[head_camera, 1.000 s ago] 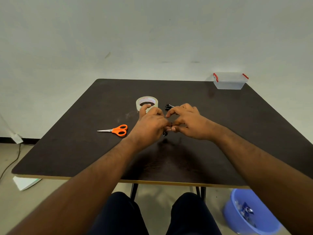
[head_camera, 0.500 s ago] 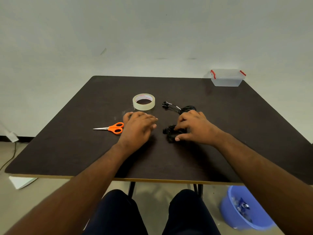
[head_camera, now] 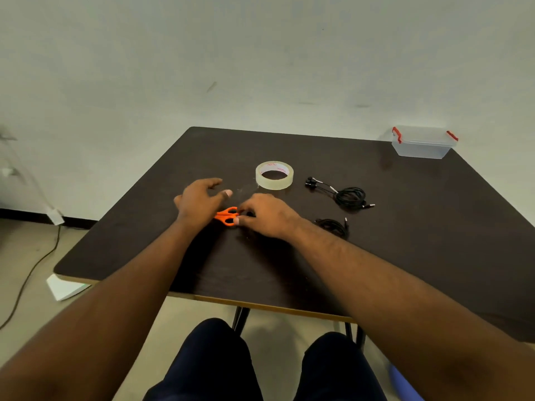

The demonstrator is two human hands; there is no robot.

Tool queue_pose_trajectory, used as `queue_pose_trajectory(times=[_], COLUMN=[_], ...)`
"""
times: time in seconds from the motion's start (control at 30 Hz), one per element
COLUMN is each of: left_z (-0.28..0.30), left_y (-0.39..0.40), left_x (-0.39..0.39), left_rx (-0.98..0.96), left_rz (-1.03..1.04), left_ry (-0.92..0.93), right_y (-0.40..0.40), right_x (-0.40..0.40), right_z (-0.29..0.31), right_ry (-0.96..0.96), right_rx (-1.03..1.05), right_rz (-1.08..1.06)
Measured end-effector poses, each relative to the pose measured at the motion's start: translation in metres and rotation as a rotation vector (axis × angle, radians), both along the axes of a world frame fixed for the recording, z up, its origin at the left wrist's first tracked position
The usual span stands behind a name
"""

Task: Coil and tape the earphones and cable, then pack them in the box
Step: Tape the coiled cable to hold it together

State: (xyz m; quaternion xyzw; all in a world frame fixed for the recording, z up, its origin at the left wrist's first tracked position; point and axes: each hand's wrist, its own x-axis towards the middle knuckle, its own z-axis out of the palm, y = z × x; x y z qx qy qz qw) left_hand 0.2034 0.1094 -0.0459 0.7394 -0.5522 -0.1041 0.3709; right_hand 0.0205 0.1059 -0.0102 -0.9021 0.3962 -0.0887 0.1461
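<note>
Black earphones point(head_camera: 350, 196) lie coiled on the dark table point(head_camera: 405, 227), their earbuds point(head_camera: 311, 182) stretched toward the tape. A second black cable coil point(head_camera: 333, 225) sits just in front of them, beside my right forearm. The roll of clear tape point(head_camera: 274, 175) lies flat at the table's middle. My right hand point(head_camera: 266, 212) pinches the handles of the orange scissors point(head_camera: 228, 216) with curled fingers. My left hand point(head_camera: 202, 201) hovers with spread fingers over the scissors' blade end, hiding the blades. The clear box point(head_camera: 424, 141) with red clips stands at the far right corner.
The table's near edge point(head_camera: 260, 306) runs above my knees. A blue bucket point(head_camera: 405, 383) sits on the floor at the lower right. A cord point(head_camera: 34, 267) and white paper point(head_camera: 65, 287) lie on the floor to the left.
My right hand let go of the cable coil and moved left onto the scissors' handles. My left hand shifted onto the scissors too. Both coils now lie free on the table.
</note>
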Motion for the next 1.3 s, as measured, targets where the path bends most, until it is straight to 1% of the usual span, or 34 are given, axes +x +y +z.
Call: queue_pose_trajectory(times=[0.1, 0.17, 0.23, 0.3, 0.4, 0.5, 0.6, 0.77, 0.93, 1.03, 1.17, 1.3], left_z=[0.001, 0.001, 0.001, -0.002, -0.006, -0.010, -0.013, -0.015, -0.018, -0.019, -0.021, -0.024], left_y=[-0.006, -0.010, -0.012, -0.013, -0.012, -0.013, -0.013, -0.012, -0.013, -0.014, -0.018, -0.021], left_x=[0.006, 0.011, 0.015, 0.019, 0.021, 0.020, 0.021, 0.021, 0.021, 0.022, 0.023, 0.024], left_rx=[0.140, 0.160, 0.148, 0.092, 0.032, 0.045, 0.001, -0.076, -0.091, -0.085, -0.085, -0.086], left_rz=[-0.101, -0.135, -0.176, -0.196, -0.186, -0.160, -0.140, -0.094, -0.077, -0.073, -0.048, -0.033], left_ry=[0.050, 0.090, 0.192, 0.280, 0.353, 0.327, 0.320, 0.323, 0.272, 0.263, 0.248, 0.214], right_y=[-0.003, -0.006, -0.010, -0.014, -0.016, -0.014, -0.014, -0.019, -0.036, -0.050, -0.067, -0.085], right_x=[0.011, 0.017, 0.017, 0.014, 0.011, 0.017, 0.020, 0.013, -0.004, -0.013, -0.013, -0.003], right_z=[-0.006, -0.007, -0.006, -0.002, 0.002, 0.003, 0.010, 0.025, 0.037, 0.045, 0.065, 0.092], right_ry=[0.030, 0.035, 0.033, 0.026, 0.065, 0.118, 0.201, 0.496, 0.659, 0.713, 0.678, 0.716], right_rx=[-0.038, -0.066, -0.028, 0.042, 0.054, 0.045, 0.044, -0.111, -0.211, -0.229, -0.300, -0.298], right_rz=[-0.056, -0.076, -0.074, -0.078, -0.095, -0.089, -0.045, 0.054, 0.046, 0.007, -0.025, -0.074])
